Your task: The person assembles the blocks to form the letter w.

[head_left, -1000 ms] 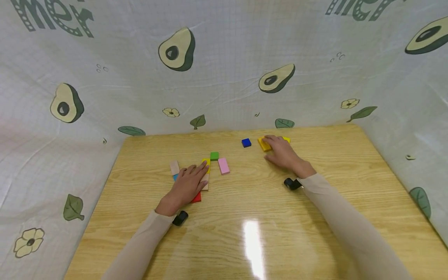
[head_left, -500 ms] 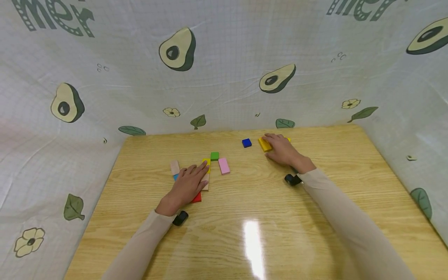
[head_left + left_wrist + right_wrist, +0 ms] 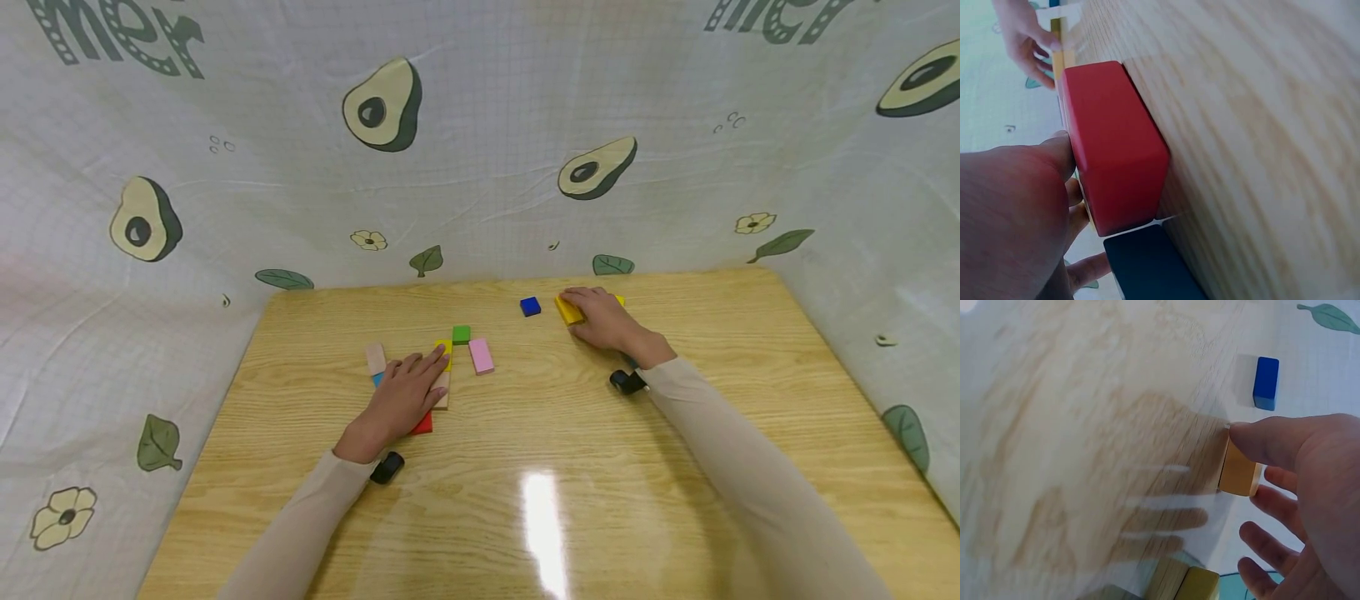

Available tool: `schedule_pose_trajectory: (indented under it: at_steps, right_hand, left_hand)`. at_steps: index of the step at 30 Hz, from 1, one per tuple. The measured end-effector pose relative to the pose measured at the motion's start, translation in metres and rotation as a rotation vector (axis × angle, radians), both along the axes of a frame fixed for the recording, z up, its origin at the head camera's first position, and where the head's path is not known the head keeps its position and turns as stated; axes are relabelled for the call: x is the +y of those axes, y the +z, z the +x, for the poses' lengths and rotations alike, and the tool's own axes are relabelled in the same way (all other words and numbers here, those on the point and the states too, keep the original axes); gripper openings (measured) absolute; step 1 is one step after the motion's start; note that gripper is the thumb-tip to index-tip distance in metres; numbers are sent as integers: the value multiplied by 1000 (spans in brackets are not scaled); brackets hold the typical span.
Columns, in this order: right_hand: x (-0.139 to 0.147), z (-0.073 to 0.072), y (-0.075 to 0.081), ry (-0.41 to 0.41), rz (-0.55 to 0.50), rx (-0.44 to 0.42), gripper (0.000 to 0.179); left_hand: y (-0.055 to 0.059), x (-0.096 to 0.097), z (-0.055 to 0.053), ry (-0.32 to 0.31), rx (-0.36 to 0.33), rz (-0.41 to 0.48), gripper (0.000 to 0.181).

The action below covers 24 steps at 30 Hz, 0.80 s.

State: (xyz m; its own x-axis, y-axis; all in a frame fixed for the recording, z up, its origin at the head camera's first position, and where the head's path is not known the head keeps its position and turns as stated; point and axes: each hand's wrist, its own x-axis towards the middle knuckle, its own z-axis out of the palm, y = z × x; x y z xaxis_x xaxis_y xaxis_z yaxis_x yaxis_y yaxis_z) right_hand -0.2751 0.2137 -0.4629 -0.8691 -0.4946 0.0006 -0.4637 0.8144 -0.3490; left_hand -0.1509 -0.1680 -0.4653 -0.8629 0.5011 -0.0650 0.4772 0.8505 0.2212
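Orange block [image 3: 1238, 470] near the far edge of the table [image 3: 480, 467], likely light, hard and best taken by its sides, is pinched in the right hand [image 3: 602, 321] while the left hand [image 3: 403, 395] rests, fingers outstretched, on coloured blocks [image 3: 423, 423].

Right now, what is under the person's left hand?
From under the left hand show parts of a yellow block, an unpainted wooden block, a red block and a blue block. What the palm fully covers cannot be seen.
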Motion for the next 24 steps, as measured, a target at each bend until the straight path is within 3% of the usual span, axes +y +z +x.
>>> schedule_pose_trajectory:
  at_steps: [11,24]
  right_hand:
    - [-3,8,2,10,-22,51,62]
    - [-24,39,8,39,-9,95,64]
  left_hand:
    - [0,0,0,13,-25,-12,59]
    - [0,0,1,5,8,-5,58]
